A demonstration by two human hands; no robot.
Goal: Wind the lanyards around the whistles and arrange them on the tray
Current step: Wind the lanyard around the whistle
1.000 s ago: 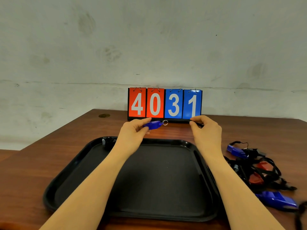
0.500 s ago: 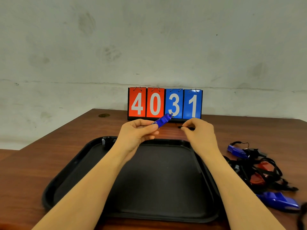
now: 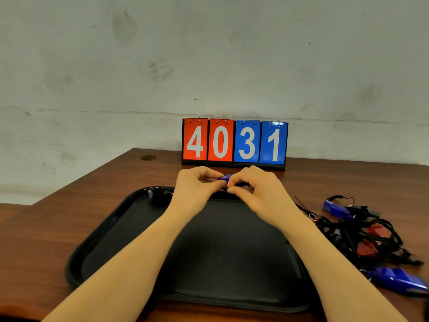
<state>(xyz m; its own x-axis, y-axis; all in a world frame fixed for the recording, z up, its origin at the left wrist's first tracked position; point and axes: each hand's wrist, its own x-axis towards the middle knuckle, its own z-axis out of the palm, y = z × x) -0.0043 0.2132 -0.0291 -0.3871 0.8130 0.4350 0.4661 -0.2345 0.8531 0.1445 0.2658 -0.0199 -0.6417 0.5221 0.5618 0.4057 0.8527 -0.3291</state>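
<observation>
left hand (image 3: pixel 197 187) pinching blue whistle (image 3: pixel 225 178) | right hand (image 3: pixel 257 189) pinching same whistle and its black lanyard | held above far rim of black tray (image 3: pixel 97 247) | tangled spare whistles (image 3: pixel 362 235) right of tray

The blue whistle (image 3: pixel 226 178) pinched between the left hand (image 3: pixel 197 189) and right hand (image 3: pixel 260 191) shows a bright royal blue; a black strand sits just under it. The tray (image 3: pixel 111 231) is plain matte black, with a small black bundle (image 3: pixel 159 196) flecked white at its 11 o'clock corner. The bench (image 3: pixel 58 217) is reddish-brown wood grain. At 12 o'clock the scoreboard (image 3: pixel 234 141) has 2 red cards, 4 and 0, and 2 blue cards, 3 and 1, all with white digits. At 3 o'clock, the pile (image 3: pixel 362 235) mixes black lanyards, blue whistles and red whistles. The wall (image 3: pixel 209 54) is mottled grey-white
</observation>
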